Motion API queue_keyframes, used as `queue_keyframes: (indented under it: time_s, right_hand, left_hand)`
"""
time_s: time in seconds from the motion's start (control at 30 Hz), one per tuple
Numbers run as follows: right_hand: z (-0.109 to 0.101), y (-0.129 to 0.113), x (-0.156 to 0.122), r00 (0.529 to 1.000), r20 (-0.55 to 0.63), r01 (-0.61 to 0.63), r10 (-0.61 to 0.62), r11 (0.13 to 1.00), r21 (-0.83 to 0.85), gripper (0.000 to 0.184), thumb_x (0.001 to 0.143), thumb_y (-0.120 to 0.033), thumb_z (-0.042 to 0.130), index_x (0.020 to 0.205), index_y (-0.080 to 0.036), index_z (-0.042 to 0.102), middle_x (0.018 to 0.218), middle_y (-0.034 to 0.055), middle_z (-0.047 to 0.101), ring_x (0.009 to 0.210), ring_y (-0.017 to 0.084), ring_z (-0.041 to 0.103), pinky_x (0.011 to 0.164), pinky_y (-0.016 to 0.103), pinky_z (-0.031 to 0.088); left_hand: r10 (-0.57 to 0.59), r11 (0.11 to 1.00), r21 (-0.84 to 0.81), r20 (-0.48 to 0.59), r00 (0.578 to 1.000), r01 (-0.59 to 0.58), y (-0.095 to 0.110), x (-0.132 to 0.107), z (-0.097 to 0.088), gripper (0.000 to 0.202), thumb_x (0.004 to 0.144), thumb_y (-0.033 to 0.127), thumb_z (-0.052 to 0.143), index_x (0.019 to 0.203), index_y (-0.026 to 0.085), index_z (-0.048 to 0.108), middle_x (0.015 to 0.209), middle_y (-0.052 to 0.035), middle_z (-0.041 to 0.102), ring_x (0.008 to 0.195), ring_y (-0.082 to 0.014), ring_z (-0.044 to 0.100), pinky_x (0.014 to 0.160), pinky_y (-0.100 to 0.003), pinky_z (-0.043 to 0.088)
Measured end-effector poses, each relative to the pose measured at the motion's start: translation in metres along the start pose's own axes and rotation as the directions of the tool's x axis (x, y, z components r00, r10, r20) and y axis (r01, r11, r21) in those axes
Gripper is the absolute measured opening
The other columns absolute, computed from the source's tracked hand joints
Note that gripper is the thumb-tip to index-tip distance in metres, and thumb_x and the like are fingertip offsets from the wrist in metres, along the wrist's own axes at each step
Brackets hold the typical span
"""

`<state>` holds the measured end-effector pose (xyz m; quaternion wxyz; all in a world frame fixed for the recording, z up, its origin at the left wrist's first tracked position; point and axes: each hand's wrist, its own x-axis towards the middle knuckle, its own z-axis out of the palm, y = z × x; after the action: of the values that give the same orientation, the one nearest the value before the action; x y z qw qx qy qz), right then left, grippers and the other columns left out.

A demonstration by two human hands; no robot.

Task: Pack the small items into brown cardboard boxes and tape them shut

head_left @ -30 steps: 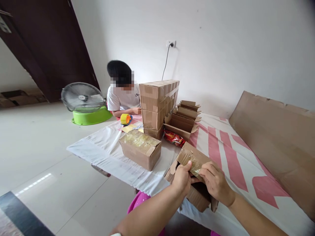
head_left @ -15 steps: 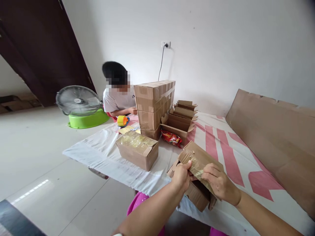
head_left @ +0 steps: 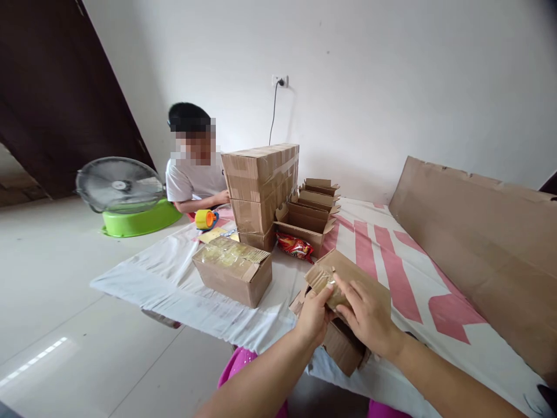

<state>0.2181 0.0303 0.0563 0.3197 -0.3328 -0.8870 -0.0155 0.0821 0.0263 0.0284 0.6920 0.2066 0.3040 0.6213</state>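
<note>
A brown cardboard box [head_left: 364, 280] stands at the table's near edge with its lid flap raised and its dark inside partly showing. My left hand [head_left: 314, 316] is closed on the flap's left edge, thumb on top. Stretched over the same flap, my right hand [head_left: 369, 316] has its fingers apart, the fingertips touching a crumpled strip of shiny clear tape [head_left: 327, 280]. The palm and arm hide much of the box's near side. To the left sits a closed box [head_left: 232, 284] with clear tape across its top.
Stacked taped cartons [head_left: 248, 200] rise mid-table beside several open boxes [head_left: 304, 229] and a red shiny packet [head_left: 295, 247]. A yellow tape roll in a dispenser [head_left: 205, 219] lies near a seated person [head_left: 194, 180]. A large cardboard sheet [head_left: 470, 244] leans at right.
My right hand has moved left along the flap, from pinching its edge to laying spread fingers near my left thumb. The view has shifted slightly right.
</note>
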Motion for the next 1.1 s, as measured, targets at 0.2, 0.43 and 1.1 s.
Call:
queue_keyframes:
  time_s: [0.2, 0.43, 1.1]
  right_hand:
    - [0.004, -0.002, -0.002, 0.997, -0.045, 0.069, -0.067, 0.996, 0.050, 0.025, 0.089, -0.006, 0.042, 0.082, -0.021, 0.060, 0.085, 0.0048, 0.057, 0.078, 0.017, 0.055, 0.070, 0.031, 0.050]
    - [-0.023, 0.015, -0.019, 0.999, 0.046, -0.029, 0.013, 0.926, 0.376, 0.016, 0.094, -0.016, 0.042, 0.090, -0.022, 0.056, 0.100, 0.0059, 0.058, 0.091, 0.017, 0.060, 0.081, 0.030, 0.051]
    - [-0.027, 0.058, -0.096, 0.884, -0.023, -0.313, 0.467, 0.627, 0.713, 0.018, 0.090, -0.037, 0.055, 0.083, -0.023, 0.064, 0.098, 0.0058, 0.061, 0.102, 0.021, 0.060, 0.088, 0.033, 0.052]
  left_hand:
    - [0.003, 1.000, -0.002, -0.077, 0.997, -0.003, 0.000, 0.006, 0.000, 0.028, 0.075, 0.028, 0.070, 0.099, 0.015, 0.063, 0.081, -0.0056, 0.070, 0.074, -0.0209, 0.069, 0.065, -0.030, 0.055]
    - [0.033, 0.999, -0.005, -0.244, 0.969, -0.035, 0.019, 0.017, -0.005, 0.019, 0.079, 0.021, 0.066, 0.097, 0.014, 0.064, 0.077, -0.0056, 0.070, 0.071, -0.0201, 0.070, 0.069, -0.034, 0.058]
    - [-0.003, 1.000, -0.008, -0.233, 0.973, 0.002, 0.005, 0.013, 0.006, 0.013, 0.086, 0.016, 0.058, 0.095, 0.012, 0.067, 0.087, -0.0095, 0.071, 0.074, -0.0203, 0.071, 0.072, -0.040, 0.060]
